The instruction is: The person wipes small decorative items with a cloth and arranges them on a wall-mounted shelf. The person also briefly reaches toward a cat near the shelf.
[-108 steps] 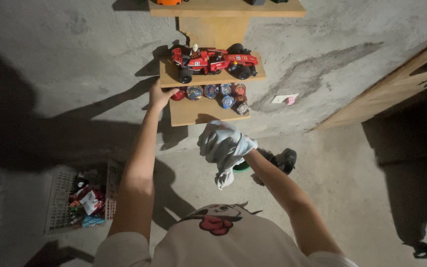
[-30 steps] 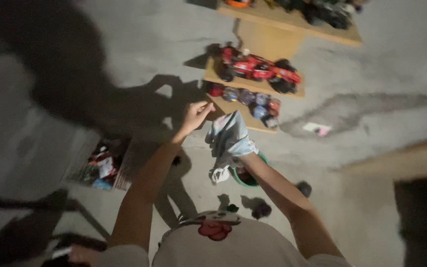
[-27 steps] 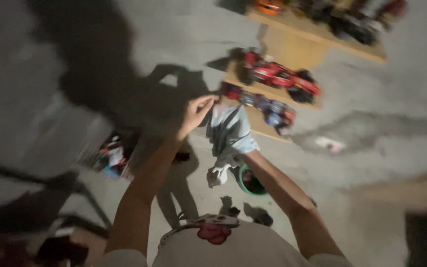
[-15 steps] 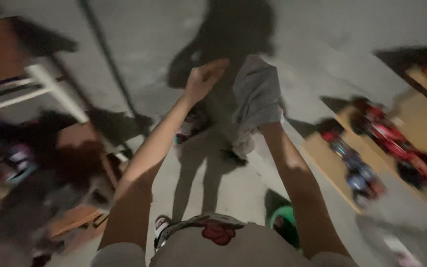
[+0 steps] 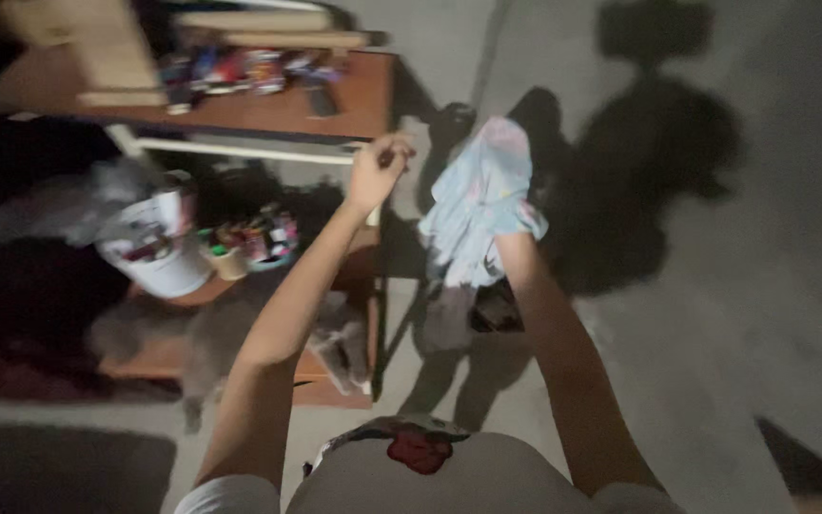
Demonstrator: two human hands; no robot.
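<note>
Grey concrete floor (image 5: 696, 314) is seen filling the whole right side of the head view, bare except for a big dark shadow thrown across it, so that's where the open room is. Over on the left it's crowded: a brown wooden shelf unit (image 5: 354, 95) is parked there, its top board's right edge ending just beside the raised left hand (image 5: 378, 171). Below that, a white rail is run along the front, and a lower board's edge can be made out near the left forearm.

Packages-wise, a messy row of small colourful things (image 5: 240, 71) is laid across the top board, mostly red, blue and dark, too blurred to be sorted out. On the lower board a white round bucket (image 5: 159, 247) with a patterned label is stood at the left, and just beside it a small cup and a clump of bright little items (image 5: 254, 238) are bunched together.

The left hand is held up near the shelf corner with fingers curled in loosely; whether anything is pinched can't be told. The right hand (image 5: 487, 200) is completely wrapped in a pale blue-and-pink cloth (image 5: 478, 219), which is bunched around it and hangs down over the floor, so its grip can't be made out.
</note>
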